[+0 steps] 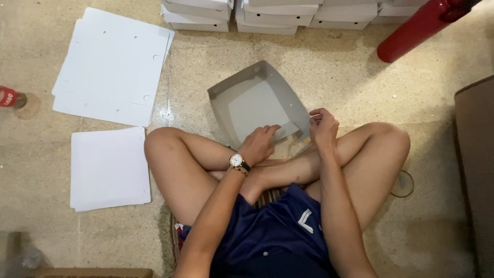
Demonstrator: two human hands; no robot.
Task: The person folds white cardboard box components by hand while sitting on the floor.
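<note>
**Folding a grey cardboard tray on the floor**

Looking down through the head camera, we are sitting cross-legged on a speckled stone floor (329,77), and a half-formed grey cardboard tray (252,100) is lying at the centre of the frame, just above our knees. Its walls are standing up on the upper and left sides, while the lower right corner is resting against our shin.

Our left hand (259,145), wearing a wristwatch (236,160), is lying flat with its fingers stretched out and pressing on the lower edge of the tray's floor; it is gripping nothing. Our right hand (323,128) is pinching the tray's lower right flap between narrowly closed fingertips.

In the upper left of the frame, a stack of flat white die-cut blanks (110,64) is lying on the floor, and below it, at the left, a second pile of plain white sheets (109,167) is sitting near our left knee. Along the top edge, finished white boxes (267,13) are standing in stacked rows. A red cylinder (411,31) is leaning in the upper right corner, well apart from the tray.
</note>
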